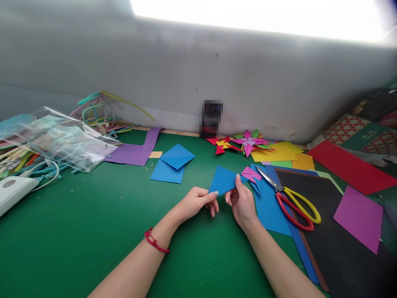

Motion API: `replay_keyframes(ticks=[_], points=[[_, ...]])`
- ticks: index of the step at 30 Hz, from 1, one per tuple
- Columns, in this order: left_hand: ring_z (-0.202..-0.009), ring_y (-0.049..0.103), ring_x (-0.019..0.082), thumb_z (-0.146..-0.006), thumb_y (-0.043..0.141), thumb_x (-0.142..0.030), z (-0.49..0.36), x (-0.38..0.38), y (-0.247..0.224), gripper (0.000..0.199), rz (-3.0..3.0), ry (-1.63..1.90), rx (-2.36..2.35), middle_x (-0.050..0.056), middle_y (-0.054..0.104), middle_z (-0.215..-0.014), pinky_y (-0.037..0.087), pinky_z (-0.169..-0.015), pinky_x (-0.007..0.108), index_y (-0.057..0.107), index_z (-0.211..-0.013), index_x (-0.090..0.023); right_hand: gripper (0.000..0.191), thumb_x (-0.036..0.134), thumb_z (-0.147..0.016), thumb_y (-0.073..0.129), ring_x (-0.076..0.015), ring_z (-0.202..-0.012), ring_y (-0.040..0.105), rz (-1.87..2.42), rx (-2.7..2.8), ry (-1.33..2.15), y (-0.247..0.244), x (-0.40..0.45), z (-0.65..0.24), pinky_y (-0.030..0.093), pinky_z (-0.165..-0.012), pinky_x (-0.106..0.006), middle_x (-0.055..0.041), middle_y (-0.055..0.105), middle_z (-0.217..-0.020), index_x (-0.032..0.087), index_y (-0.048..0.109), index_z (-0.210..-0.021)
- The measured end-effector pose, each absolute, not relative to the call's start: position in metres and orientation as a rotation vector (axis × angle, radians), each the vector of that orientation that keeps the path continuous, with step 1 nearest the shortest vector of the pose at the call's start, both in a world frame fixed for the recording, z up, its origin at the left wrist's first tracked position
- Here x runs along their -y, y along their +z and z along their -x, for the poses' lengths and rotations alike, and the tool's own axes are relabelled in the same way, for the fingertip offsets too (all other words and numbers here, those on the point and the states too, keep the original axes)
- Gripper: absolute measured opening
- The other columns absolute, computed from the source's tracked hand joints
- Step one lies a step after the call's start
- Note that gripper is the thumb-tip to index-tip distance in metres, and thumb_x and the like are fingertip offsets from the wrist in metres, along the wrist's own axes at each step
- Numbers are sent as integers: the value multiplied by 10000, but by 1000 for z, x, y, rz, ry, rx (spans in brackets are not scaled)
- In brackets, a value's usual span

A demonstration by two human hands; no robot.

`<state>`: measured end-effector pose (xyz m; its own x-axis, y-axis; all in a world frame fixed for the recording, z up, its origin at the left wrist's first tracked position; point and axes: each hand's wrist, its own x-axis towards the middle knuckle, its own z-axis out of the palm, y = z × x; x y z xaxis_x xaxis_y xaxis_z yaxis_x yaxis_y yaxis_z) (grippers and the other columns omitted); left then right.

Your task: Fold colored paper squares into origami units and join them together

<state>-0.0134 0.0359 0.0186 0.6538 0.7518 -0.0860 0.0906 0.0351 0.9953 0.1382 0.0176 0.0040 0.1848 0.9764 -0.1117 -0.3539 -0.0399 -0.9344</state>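
A blue sheet of paper (223, 179) is held up between my two hands above the green table. My left hand (201, 201) pinches its lower left corner between thumb and fingers. On its right side, my right hand (242, 202) grips the edge with the thumb on top. Just beyond my right hand lies a small folded pink and blue paper piece (252, 174). To the left on the table rest two more blue paper squares (167, 171), one overlapping the other and showing a crease.
Scissors (283, 190) with red and yellow handles lie at right on blue and dark sheets (313, 203). Folded paper flowers (248, 140) sit by the wall. Purple paper (132, 154), a clear plastic bag (74, 136) and a white device (15, 191) are at left.
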Motion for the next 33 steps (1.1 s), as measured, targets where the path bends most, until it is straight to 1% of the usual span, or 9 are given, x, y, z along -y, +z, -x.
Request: replay_keyframes(ticks=[10,12,15,17,19,27,30,32,33], points=[[-554,558,131,-823,396,-446,13,-35,18,473,-1452,579,-719,54,617,-526,417,-630,228,663,-643,-101,455,510,-771,472,-92,-334,432,944,480,1353,3,-23,-148,313,-356,-216,12,480,-348,181,498,-457],[-560,558,131,-827,395,-438,13,-36,18,469,-1452,583,-713,54,616,-528,416,-632,229,663,-644,-99,365,475,-778,484,-78,-315,390,900,470,1364,4,-23,-150,305,-357,-201,40,448,-336,173,585,-598],[-555,554,128,-830,398,-427,13,-36,18,460,-1450,583,-701,54,615,-529,414,-629,229,662,-647,-98,336,450,-805,452,-60,-254,221,839,493,1387,6,-23,-151,221,-320,-183,94,322,-280,177,621,-902],[-552,552,127,-832,399,-423,13,-36,19,457,-1448,582,-699,54,616,-532,413,-628,229,661,-648,-97,368,450,-819,420,-60,-248,146,817,498,1399,7,-23,-152,178,-311,-183,105,275,-258,179,608,-982],[-554,553,127,-831,400,-422,13,-36,19,457,-1448,584,-698,56,616,-535,413,-630,229,660,-645,-96,377,442,-826,409,-60,-251,141,809,490,1410,7,-23,-153,180,-316,-181,100,282,-255,174,609,-1001],[-564,554,130,-833,385,-431,14,-36,19,477,-1448,595,-714,58,617,-528,408,-625,226,665,-644,-93,416,493,-826,400,-53,-262,197,803,515,1392,6,-23,-150,222,-328,-175,90,321,-272,171,623,-966],[-561,555,131,-831,386,-433,14,-36,18,476,-1444,596,-731,55,612,-521,409,-622,229,663,-646,-93,448,521,-793,449,-59,-287,313,943,658,1354,5,-21,-144,258,-341,-192,42,402,-294,147,652,-651],[-563,558,130,-828,397,-425,13,-36,18,453,-1439,598,-736,54,617,-543,413,-621,231,658,-661,-94,528,494,-789,475,-66,-299,372,1088,847,1358,2,-19,-141,262,-343,-207,-9,459,-310,139,558,-407],[-569,559,129,-826,405,-416,13,-36,18,434,-1433,603,-735,55,622,-567,415,-618,231,654,-676,-94,554,480,-800,466,-69,-305,389,1131,928,1356,0,-19,-140,272,-352,-211,-21,476,-319,141,532,-367]])
